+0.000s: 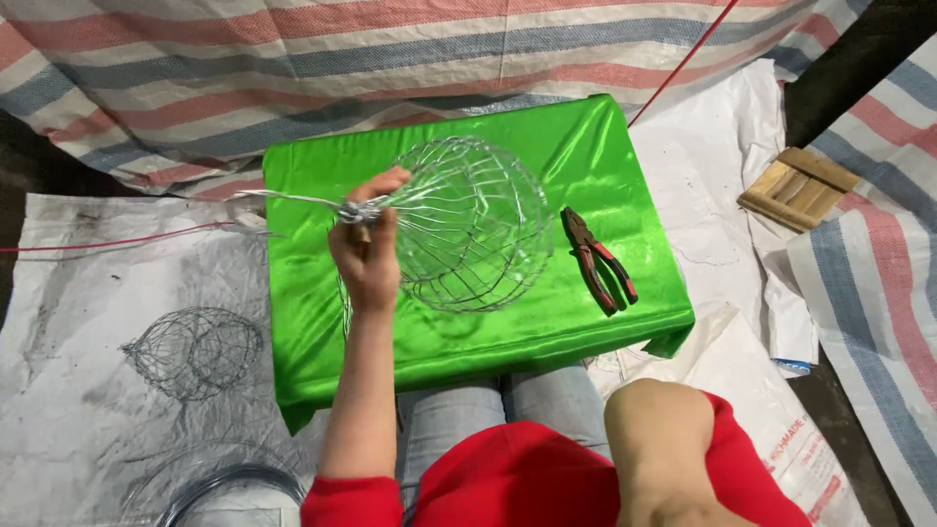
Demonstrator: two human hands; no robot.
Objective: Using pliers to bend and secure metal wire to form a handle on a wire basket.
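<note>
Wire basket [467,226] looks fully formed, lying on green-covered desk [312,303]; left hand [368,256] clenched round its twisted neck. Right hand out of view. Pliers [597,260] lie untouched beside it.

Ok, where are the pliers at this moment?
In the head view the red-handled pliers lie on the right part of the green cloth-covered table, just right of the round wire cage that the left hand holds by its twisted end.

The left hand [366,249] grips a round wire cage [468,224] over the green table [586,146], pliers [597,260] beside it.
</note>
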